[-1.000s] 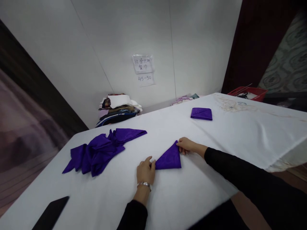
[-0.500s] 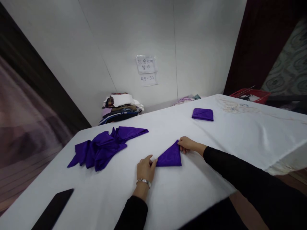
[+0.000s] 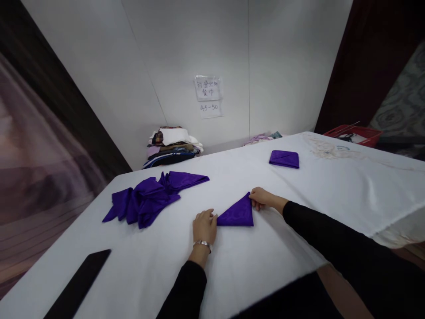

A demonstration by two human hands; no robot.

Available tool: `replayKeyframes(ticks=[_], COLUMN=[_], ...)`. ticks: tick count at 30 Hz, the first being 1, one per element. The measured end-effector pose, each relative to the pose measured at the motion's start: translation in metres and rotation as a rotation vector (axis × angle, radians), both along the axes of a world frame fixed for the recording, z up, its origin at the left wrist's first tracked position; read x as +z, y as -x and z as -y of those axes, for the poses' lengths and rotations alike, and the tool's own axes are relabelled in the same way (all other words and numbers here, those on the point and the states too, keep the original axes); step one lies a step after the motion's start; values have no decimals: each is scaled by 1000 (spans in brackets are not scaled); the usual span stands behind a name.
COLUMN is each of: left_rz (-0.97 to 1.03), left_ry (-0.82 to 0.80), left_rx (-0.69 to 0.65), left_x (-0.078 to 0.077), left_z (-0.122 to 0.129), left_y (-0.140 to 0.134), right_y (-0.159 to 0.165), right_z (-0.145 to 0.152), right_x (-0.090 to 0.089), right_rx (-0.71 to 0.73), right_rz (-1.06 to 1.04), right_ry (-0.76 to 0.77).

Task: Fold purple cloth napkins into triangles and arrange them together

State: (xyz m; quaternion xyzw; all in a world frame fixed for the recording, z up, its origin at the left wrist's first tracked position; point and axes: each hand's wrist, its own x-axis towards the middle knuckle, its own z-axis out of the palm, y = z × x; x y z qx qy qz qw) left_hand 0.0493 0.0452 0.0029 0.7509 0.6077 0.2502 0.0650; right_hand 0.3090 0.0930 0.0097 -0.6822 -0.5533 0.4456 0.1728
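Note:
A purple cloth napkin (image 3: 239, 213), folded into a triangle, lies on the white-covered table (image 3: 159, 270) in front of me. My left hand (image 3: 204, 227), with a silver bracelet at its wrist, closes thumb and fingers on the napkin's left tip. At the top corner, my right hand (image 3: 260, 198) pinches the cloth between thumb and forefinger. Farther off to the right sits a flat folded purple napkin (image 3: 284, 159). Left of my hands is a crumpled heap of purple napkins (image 3: 149, 195).
A dark flat board (image 3: 79, 283) lies at the near left. Behind the table stand a stack of folded clothes (image 3: 174, 146) and, to the right, a red basket (image 3: 370, 135). Handwritten paper signs (image 3: 208, 88) hang on the wall. A sheer curtain (image 3: 43, 177) borders the left.
The view has shifted slightly, moving the scene to the right. My left fingers have drawn closer together at the napkin's left tip. My right hand keeps its pinch on the top corner.

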Motion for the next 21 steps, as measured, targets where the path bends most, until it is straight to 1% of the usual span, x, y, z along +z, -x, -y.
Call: replayKeyframes(ticks=[2,4,6,7,10,13,15,17,19,21], left_rz=[2,-49,-140,-187,-288,-329,-338,-336,-316,-287], left_ry=[-70,-97,-52,-10,97,121,130,139,143,149], left_rx=[-68,-207,-345,-393,-451,-460,-464,-464,-464,-469], left_x=[3,4,1,-3,-14,-20,-20,-18,-16,-14], left_z=[3,8,12,14,16,15,15,16,18,19], left_y=[-11,-24,-36,-41,-46,-45,-44,-44,-45,-45], right_y=[0,1,1,1,0,-2,0,8,23,41], right_z=[0,-1,-1,-2,-3,0,5,12,21,28], right_x=[1,1,2,2,5,10,15,19,20,17], right_rx=[7,17,32,41,64,60,34,26,111,284], right_rz=[19,43,72,89,154,251,326,399,422,366], right_ry=[3,5,8,10,8,-44,-125,-276,-505,-727])
